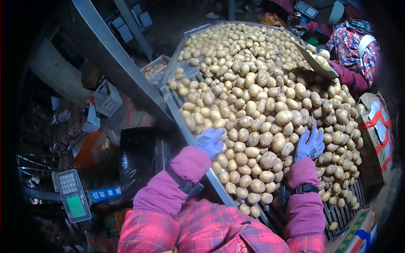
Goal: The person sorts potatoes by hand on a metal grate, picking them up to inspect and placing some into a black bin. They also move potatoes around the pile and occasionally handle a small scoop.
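Note:
Potatoes (253, 101) lie heaped over a slatted table with a metal edge (219, 187). In a blue glove, my left hand (209, 141) rests at the left edge of the heap, fingers partly spread beside some potatoes, holding none that I can see. My right hand (310, 144), also gloved in blue, lies on the potatoes further right with its fingers spread and nothing gripped. Dark bands go round both pink sleeves.
A co-worker in a patterned garment (352, 48) stands at the upper right by a board (314, 61). Cardboard boxes (375, 130) flank the right side. A slanting metal beam (122, 55), a white crate (107, 98) and a scale display (71, 196) are at left.

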A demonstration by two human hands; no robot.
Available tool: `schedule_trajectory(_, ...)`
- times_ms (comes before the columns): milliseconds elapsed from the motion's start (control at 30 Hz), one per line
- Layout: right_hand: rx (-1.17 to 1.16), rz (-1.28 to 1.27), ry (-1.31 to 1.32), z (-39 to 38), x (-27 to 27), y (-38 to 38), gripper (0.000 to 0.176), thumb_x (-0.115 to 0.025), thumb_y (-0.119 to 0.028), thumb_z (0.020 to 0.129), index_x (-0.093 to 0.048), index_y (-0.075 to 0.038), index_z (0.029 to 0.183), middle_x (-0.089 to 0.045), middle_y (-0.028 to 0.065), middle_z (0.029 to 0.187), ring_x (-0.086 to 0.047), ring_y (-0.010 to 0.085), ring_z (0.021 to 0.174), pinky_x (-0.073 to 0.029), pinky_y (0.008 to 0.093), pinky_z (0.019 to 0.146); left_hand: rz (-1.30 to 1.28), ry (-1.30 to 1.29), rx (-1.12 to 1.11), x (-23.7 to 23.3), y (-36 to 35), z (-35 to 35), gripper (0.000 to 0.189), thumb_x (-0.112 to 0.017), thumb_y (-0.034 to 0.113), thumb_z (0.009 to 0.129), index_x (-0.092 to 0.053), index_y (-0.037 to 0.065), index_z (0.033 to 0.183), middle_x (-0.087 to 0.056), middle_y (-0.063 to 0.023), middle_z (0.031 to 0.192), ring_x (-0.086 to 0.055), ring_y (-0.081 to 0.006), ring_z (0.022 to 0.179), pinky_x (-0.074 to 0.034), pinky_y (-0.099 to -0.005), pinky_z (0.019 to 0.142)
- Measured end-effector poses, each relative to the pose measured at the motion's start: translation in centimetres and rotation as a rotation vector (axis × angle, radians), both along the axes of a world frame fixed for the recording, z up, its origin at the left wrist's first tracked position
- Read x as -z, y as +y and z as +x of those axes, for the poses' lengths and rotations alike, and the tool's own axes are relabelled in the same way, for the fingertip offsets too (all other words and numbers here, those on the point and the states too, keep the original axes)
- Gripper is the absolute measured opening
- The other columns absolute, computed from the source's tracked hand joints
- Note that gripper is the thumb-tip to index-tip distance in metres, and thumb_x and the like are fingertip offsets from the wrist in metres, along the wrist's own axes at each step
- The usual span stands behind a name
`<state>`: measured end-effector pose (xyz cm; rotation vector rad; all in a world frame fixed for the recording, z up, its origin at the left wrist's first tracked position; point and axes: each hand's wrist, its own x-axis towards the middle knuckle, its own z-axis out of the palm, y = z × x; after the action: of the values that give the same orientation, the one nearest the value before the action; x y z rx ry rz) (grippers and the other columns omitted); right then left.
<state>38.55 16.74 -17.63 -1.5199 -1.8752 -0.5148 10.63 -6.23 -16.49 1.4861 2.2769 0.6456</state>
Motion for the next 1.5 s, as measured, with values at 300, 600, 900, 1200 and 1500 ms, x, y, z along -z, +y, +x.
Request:
schedule_trajectory(300,-0.021,-0.050,0.009,-0.1,-0.1,-0.1,0.037,-0.052,-0.035,0.091,-0.059,-0.019,0.124,-0.051,0.0130,0.132,-0.053,0.0352,0.106,-0.039,0.0487,0.091,0.224,0.038,0.166,1.5,-0.4,-2.3,0.045,-0.055,0.033,0.086,-0.055,0.007,0.123,-0.056,-0.0169,0.115,-0.053,-0.0334,0.108,-0.043,-0.0440,0.092)
schedule_trajectory(600,-0.032,-0.084,-0.060,-0.3,-0.6,-0.2,0.036,-0.049,-0.027,0.093,-0.058,-0.015,0.126,-0.050,0.0174,0.131,-0.052,0.0372,0.108,-0.039,0.0486,0.092,0.270,0.154,-0.191,0.3,2.5,-11.9,0.040,-0.060,0.024,0.084,-0.059,0.001,0.117,-0.061,-0.0199,0.109,-0.059,-0.0360,0.102,-0.047,-0.0423,0.089)
schedule_trajectory(900,-0.098,-0.025,-0.178,0.2,-0.6,0.2,0.037,-0.046,-0.023,0.094,-0.055,-0.007,0.126,-0.052,0.0220,0.126,-0.052,0.0373,0.112,-0.040,0.0476,0.088,-0.002,0.316,-0.133,2.5,12.3,-12.9,0.044,-0.062,0.036,0.080,-0.057,0.011,0.116,-0.053,-0.0141,0.115,-0.052,-0.0313,0.105,-0.044,-0.0448,0.085)
schedule_trajectory(1200,-0.082,-0.030,-0.192,0.3,-0.4,0.1,0.037,-0.048,-0.023,0.094,-0.055,-0.008,0.127,-0.051,0.0218,0.128,-0.051,0.0371,0.113,-0.039,0.0476,0.089,0.182,-1.352,-0.277,-1.6,10.1,-14.7,0.050,-0.060,0.024,0.084,-0.050,0.010,0.130,-0.056,-0.0139,0.123,-0.060,-0.0304,0.106,-0.053,-0.0413,0.082)
schedule_trajectory(1500,-0.102,-0.062,-0.187,0.1,-0.9,0.2,0.039,-0.045,-0.023,0.095,-0.053,-0.007,0.129,-0.052,0.0239,0.126,-0.053,0.0402,0.109,-0.041,0.0473,0.089,0.388,-1.742,-0.184,-2.7,1.3,-14.0,0.048,-0.055,0.030,0.090,-0.048,0.003,0.129,-0.058,-0.0182,0.120,-0.059,-0.0310,0.108,-0.054,-0.0451,0.082)
